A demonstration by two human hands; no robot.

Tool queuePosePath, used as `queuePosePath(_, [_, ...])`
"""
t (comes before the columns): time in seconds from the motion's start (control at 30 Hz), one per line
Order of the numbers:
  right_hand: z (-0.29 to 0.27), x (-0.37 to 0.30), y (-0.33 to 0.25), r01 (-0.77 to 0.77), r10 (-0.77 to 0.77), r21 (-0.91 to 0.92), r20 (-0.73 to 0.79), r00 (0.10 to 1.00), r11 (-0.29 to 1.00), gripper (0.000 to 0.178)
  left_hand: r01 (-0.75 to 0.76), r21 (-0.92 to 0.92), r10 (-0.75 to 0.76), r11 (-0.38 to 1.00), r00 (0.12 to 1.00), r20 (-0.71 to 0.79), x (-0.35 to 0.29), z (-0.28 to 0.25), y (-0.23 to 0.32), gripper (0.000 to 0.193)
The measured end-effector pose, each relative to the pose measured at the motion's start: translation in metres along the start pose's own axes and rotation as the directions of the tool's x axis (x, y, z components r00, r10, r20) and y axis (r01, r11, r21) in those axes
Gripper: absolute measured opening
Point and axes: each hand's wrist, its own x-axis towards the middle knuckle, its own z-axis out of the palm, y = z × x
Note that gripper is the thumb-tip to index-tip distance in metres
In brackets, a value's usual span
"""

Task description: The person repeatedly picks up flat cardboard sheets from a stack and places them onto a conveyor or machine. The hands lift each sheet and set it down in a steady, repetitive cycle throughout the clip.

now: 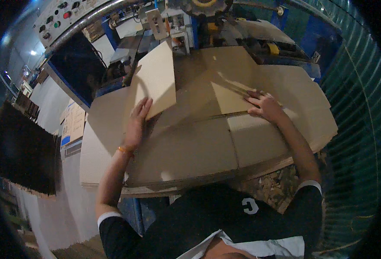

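Note:
A creased brown cardboard sheet (216, 82) lies over a stack of flat cardboard (177, 151) before me. Its left panel (158, 82) stands tilted up, brightly lit. My left hand (138, 118) is closed on that panel's near left edge, fingers on the lit face and thumb hidden. On the right, my right hand (266, 105) grips the sheet's edge, with bent fingers on top and the thumb toward the near side. An orange band circles my left wrist.
Beyond the stack stands a blue-framed machine (76, 60) with rollers and a control panel (61, 19) at upper left. More stacked cardboard (26, 146) stands at far left. A green corrugated wall (354, 116) runs along the right; scraps (276, 185) lie below the stack.

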Motion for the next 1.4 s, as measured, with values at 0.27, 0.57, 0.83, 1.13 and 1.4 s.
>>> queuePosePath(0.27, [0.026, 0.078, -0.001, -0.312, 0.299, -0.065, -0.155, 0.941, 0.948, 0.053, 0.135, 0.459, -0.207, 0.878, 0.972, 0.109, 0.082, 0.031, -0.046, 0.071])
queuePosePath(0.57, [-0.002, -0.128, 0.013, -0.735, 0.773, 0.263, -0.339, 0.536, 0.625, 0.068, 0.669, 0.204, -0.471, 0.715, 0.676, -0.566, -0.114, -0.082, -0.029, 0.053])
queuePosePath(0.83, [0.062, -0.230, 0.047, -0.908, 0.919, 0.309, -0.360, 0.164, 0.283, 0.074, 0.696, 0.710, -0.437, -0.105, 0.609, -0.662, -0.275, -0.092, -0.113, 0.067])
queuePosePath(1.13, [0.041, -0.193, 0.054, -0.747, 0.748, 0.550, -0.655, -0.110, 0.372, 0.066, 0.663, -0.442, -0.692, 0.604, 0.160, -0.704, -0.161, -0.148, 0.007, 0.072])
queuePosePath(1.4, [-0.060, -0.180, 0.030, 0.299, 0.929, 0.888, -0.370, 0.008, 0.350, 0.045, 0.006, -0.972, -0.896, 0.233, 0.391, -0.213, -0.164, -0.181, -0.077, 0.025])
